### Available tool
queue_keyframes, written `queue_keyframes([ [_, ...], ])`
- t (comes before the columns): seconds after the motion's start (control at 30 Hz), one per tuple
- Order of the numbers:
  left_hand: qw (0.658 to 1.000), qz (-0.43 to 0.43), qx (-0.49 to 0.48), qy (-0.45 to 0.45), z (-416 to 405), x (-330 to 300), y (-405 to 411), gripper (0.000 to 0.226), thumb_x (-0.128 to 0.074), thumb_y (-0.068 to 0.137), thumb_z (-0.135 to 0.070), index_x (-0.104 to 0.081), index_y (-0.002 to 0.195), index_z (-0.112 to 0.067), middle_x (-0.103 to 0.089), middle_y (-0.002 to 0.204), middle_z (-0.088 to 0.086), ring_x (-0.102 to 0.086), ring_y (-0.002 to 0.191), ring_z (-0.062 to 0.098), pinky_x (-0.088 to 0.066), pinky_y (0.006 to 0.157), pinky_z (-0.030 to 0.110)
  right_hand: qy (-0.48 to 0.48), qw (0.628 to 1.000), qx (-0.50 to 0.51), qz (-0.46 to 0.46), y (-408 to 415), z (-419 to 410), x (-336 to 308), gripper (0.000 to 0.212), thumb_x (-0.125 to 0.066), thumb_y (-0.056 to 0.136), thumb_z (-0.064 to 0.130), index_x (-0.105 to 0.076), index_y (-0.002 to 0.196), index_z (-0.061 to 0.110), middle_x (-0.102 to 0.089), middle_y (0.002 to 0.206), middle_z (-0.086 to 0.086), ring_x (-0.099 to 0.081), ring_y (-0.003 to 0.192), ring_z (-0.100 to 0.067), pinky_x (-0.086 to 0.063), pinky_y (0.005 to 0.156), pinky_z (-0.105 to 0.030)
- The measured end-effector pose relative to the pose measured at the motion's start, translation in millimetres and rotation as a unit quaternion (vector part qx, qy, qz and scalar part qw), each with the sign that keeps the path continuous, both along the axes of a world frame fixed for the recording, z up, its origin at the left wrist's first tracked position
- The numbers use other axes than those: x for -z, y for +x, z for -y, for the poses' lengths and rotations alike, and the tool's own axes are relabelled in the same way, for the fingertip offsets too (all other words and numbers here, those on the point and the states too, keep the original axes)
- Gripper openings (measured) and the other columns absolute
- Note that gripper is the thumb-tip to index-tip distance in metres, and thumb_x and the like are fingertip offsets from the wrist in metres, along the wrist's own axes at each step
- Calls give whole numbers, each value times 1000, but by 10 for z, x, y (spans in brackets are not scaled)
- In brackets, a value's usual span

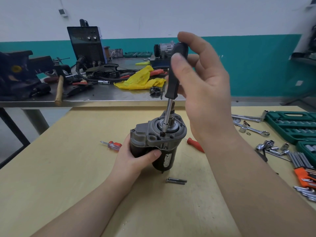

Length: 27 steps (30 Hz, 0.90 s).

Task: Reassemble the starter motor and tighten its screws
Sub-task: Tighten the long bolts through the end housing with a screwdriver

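Left hand (136, 156): reaches in from the lower left and grips the dark cylindrical body of the starter motor (158, 141), thumb across the front, fingers wrapped behind.
Right hand (201, 86): raised above the motor, forearm rising from the lower right; thumb and fingertips pinch the top of the driver's black handle, palm turned left.
Driver (172, 86): black ribbed plastic handle, bright chromed shank, tilted slightly; its tip sits on a screw in the motor's flange.
Starter motor: stands upright on the wooden table (68, 168), near its middle; cast grey metal nose housing on top with a round bearing opening, black body below.
Label: a worn white sticker on the black body; its print is too small to read.
Loose bolts (176, 180): two long steel bolts lie side by side on the table just in front of the motor.
Red screwdrivers: one (112, 144) with a clear-and-red handle left of the motor, one (195, 144) right of it, partly behind the right forearm.
Socket set (290, 127): green plastic case at the right edge, chromed sockets and wrenches beside it.
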<state>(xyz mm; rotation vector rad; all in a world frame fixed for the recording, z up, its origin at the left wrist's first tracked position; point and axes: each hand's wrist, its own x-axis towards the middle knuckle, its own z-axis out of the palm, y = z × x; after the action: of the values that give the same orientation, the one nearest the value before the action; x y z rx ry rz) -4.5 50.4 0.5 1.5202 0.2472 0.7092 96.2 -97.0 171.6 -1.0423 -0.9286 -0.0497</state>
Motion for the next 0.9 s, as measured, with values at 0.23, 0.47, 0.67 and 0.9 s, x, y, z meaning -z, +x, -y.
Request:
queue_keyframes([
  [0.23,1000,7,6,-5,16,0,-1,72,-101,65,-45,-70,129,-37,-76,130,3,-74,120,25,-61,96,49,-21,999,22,26,-9,5,-6,38,-65,105,9,-60,137,29,-72,104,-3,-76,86,-27,-67,82,-44],
  [0.47,1000,1,3,-3,5,6,1,67,-97,68,-36,-69,130,-37,-77,129,3,-74,120,25,-61,96,50,-4,999,-38,-26,6,-1,10,34,-53,110,10,-66,140,21,-73,106,1,-73,103,-40,-66,86,-51],
  [0.67,1000,2,-2,-6,16,-13,0,77,-101,61,-53,-69,130,-37,-76,130,3,-73,120,25,-59,98,54,-18,998,45,28,2,0,-18,38,-70,101,7,-63,130,30,-72,103,-3,-73,93,-28,-67,78,-43],
  [0.9,1000,4,0,-5,27,-29,-8,75,-101,62,-53,-70,129,-37,-77,129,3,-74,119,25,-60,97,53,-26,999,-19,-13,23,16,6,39,-51,110,5,-62,142,22,-72,116,-9,-75,100,-33,-66,81,-53],
])
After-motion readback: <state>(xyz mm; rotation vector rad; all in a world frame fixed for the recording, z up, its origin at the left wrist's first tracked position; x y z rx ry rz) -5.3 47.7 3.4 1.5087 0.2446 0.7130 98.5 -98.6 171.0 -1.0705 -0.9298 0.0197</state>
